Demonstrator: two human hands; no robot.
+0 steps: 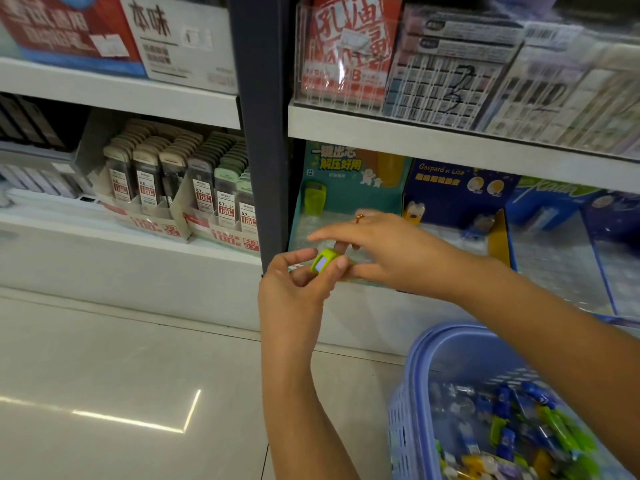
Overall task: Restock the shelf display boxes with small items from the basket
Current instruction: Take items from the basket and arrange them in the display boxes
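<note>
Head | left hand [294,289] pinches green item [323,260] just before teal display box [346,188]; right hand [391,251] loose-fingered beside it | basket [414,375] holds small items [540,427], blue, green, yellow | blue box [450,192] reads "Gaspard et Lisa"

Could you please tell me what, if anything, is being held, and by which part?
The left hand pinches a small green item by its sides, between thumb and fingers. The right hand is at it; its grip cannot be told.
</note>
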